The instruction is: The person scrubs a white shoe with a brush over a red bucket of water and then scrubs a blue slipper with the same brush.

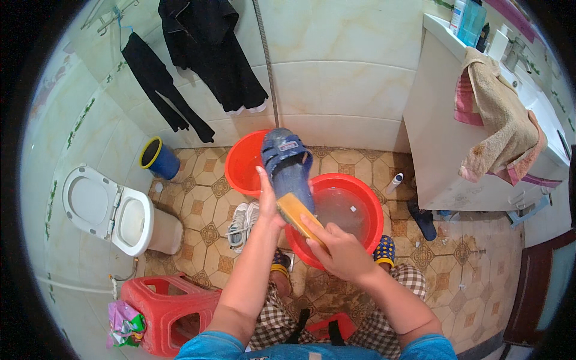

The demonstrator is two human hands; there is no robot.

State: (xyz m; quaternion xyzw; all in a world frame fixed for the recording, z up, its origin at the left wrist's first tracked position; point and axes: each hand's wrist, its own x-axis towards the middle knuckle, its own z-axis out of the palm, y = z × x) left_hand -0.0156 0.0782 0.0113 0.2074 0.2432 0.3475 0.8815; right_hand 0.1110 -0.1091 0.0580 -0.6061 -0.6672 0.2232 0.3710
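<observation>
A blue slipper (288, 168) with a cut-out strap is held up, toe pointing away from me. My left hand (268, 202) grips it along its left side, and fingertips show at its right edge. In my right hand (339, 252) is a scrubbing brush with a yellowish back (299, 220), lying against the slipper's heel end; its bristles are hidden. Beneath and to the right stands a red plastic basin (377, 211) of cloudy water, with a small white piece floating in it. Another red basin (236, 168) stands behind the slipper at the left.
Grey-white sneakers (243, 225) stand left of the basin. A red plastic stool (180, 310) and a toilet (135, 220) are at the left. A blue bin (164, 159) sits by the wall. At right are a dark slipper (423, 220), a white bottle (394, 183) and a vanity cabinet (432, 135).
</observation>
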